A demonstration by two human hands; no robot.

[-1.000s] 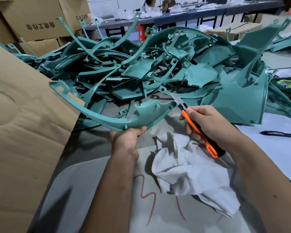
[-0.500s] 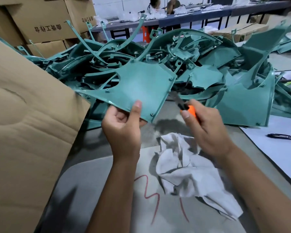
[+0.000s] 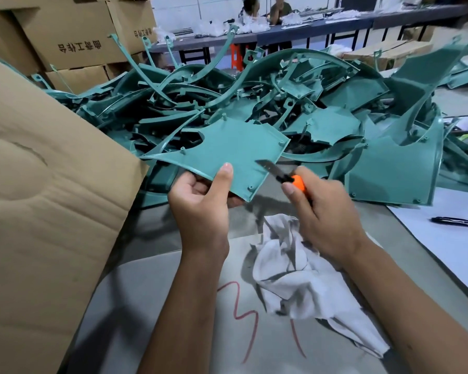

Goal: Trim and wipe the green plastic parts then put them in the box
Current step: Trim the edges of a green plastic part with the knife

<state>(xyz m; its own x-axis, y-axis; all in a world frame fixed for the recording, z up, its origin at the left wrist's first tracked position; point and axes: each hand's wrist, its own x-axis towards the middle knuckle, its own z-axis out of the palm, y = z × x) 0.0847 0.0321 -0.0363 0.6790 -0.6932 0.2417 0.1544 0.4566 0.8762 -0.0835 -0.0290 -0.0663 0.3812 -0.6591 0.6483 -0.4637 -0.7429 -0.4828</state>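
Holding the green plastic part [image 3: 227,155] above the counter's [image 3: 152,287] middle, the left hand [image 3: 200,209] pinches its near edge, thumb on top. The right hand [image 3: 324,214] grips the knife [image 3: 284,175], blade against the part's right edge. A slip could send the blade toward the left thumb. The cardboard box [image 3: 43,211] crowds the left; the pile of parts [image 3: 295,103] blocks the far side; the cloth [image 3: 303,279] lies below.

Left hand [image 3: 200,203] raised, thumb on top, pinching green part [image 3: 235,155]; right hand [image 3: 322,214] gripped knife [image 3: 284,176], forearms both extended forward.
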